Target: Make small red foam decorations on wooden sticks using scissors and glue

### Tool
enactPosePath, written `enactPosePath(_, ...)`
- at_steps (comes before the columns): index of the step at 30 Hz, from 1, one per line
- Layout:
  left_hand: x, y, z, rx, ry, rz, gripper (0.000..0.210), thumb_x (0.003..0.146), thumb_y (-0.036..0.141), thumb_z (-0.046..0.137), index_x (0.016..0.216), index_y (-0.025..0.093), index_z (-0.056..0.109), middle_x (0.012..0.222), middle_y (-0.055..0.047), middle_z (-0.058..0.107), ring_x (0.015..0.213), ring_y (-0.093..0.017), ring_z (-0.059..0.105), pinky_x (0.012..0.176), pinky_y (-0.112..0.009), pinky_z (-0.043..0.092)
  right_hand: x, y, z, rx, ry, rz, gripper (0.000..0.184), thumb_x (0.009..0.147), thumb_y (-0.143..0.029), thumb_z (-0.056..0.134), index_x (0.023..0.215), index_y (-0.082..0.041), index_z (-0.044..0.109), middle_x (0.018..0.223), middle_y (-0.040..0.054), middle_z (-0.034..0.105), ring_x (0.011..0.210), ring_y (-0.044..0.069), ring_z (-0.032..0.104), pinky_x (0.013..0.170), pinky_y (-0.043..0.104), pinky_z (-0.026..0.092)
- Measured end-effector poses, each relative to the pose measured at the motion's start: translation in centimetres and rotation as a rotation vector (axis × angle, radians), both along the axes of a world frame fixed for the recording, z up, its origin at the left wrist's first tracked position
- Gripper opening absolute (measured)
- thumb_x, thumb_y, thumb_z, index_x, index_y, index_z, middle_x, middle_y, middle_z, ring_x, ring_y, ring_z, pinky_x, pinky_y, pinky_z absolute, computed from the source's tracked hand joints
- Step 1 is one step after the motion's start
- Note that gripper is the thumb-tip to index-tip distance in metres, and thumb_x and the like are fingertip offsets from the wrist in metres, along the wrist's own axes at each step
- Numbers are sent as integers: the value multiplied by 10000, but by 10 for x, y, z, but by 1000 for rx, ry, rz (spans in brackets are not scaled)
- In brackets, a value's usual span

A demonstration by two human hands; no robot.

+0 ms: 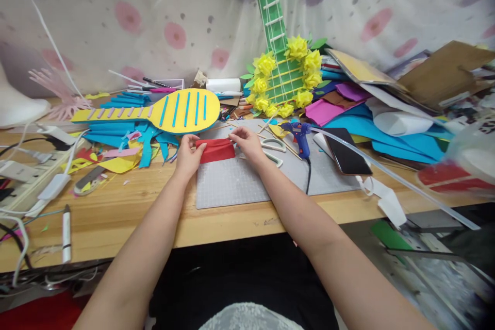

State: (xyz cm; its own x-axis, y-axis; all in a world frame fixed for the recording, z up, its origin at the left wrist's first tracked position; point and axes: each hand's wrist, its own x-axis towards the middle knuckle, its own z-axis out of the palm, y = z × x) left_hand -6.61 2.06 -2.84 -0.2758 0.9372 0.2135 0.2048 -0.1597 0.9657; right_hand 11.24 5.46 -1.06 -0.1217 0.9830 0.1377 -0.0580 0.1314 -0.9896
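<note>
Head view: hands [189,157] pinch a red strip [217,152] over the grey mat [228,185] on a wooden table [145,206], spotted curtain [154,15] behind.

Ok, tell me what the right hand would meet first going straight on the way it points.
Beyond the red piece it holds, the right hand would probably first meet the yellow paddle-shaped piece with blue strips, though depth there is hard to judge.

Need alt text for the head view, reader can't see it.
A person's left hand and right hand hold a red piece at opposite ends over a gray mat on a wooden table. Beyond are a yellow striped paddle shape and a green guitar with yellow flowers; a glue gun and phone lie right.
</note>
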Motion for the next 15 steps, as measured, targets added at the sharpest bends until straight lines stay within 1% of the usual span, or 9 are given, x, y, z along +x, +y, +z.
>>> enactPosePath(2, -1, 1, 0, 33, -1, 45, 239, 691, 230, 604, 858, 184, 440, 775, -5, 535, 646, -107, 539, 571, -225, 428, 0, 0, 0, 19, -50, -2, 159, 657, -308, 599, 697, -182, 511, 637, -30, 581, 589, 91, 523, 610, 238, 441)
enactPosePath(4, -2, 1, 1, 98, 46, 118, 221, 704, 218, 594, 854, 185, 435, 788, -2, 516, 677, -104, 529, 613, -227, 427, 1, 0, -1, 72, -149, -30, 121, 677, -279, 580, 713, -182, 517, 661, -25, 581, 617, 98, 526, 637, 248, 443)
enactPosePath(7, -4, 0, 3, 179, 148, 223, 208, 727, 214, 576, 867, 184, 425, 816, -9, 504, 723, -113, 520, 688, -247, 429, 6, 0, -3, 194, -427, -93, 75, 709, -214, 535, 774, -184, 559, 742, -8, 612, 677, 114, 536, 703, 278, 441)
enactPosePath(9, -5, -2, 6, 216, 192, 273, 204, 745, 219, 559, 882, 184, 413, 848, -23, 500, 764, -127, 523, 730, -264, 430, 10, -1, -2, 256, -621, -106, 145, 717, -173, 510, 838, -194, 587, 792, 3, 638, 746, 141, 547, 758, 313, 436)
enactPosePath(11, -5, -3, 8, 254, 215, 312, 207, 757, 231, 550, 893, 186, 401, 875, -36, 494, 809, -140, 525, 772, -277, 427, 12, -3, 0, 318, -730, -90, 233, 692, -137, 515, 897, -201, 604, 872, 17, 656, 881, 178, 541, 839, 352, 416)
enactPosePath(13, -3, -5, 10, 286, 227, 333, 221, 766, 258, 547, 907, 190, 391, 899, -46, 489, 847, -151, 524, 806, -288, 422, 12, -5, 4, 370, -696, -70, 290, 675, -125, 522, 942, -200, 606, 982, 29, 649, 1015, 200, 504, 917, 370, 382)
enactPosePath(14, -2, -6, 11, 300, 233, 338, 231, 771, 275, 546, 916, 191, 388, 912, -51, 487, 866, -156, 524, 820, -293, 419, 10, -6, 5, 369, -624, -53, 295, 689, -141, 518, 966, -199, 599, 1024, 32, 638, 1044, 198, 497, 931, 369, 378)
enactPosePath(15, 0, -6, 11, 314, 239, 337, 241, 775, 291, 544, 925, 191, 384, 922, -56, 486, 883, -161, 523, 832, -298, 417, 8, -6, 6, 337, -527, -30, 285, 719, -179, 508, 993, -199, 584, 1041, 35, 631, 1041, 191, 507, 923, 364, 390)
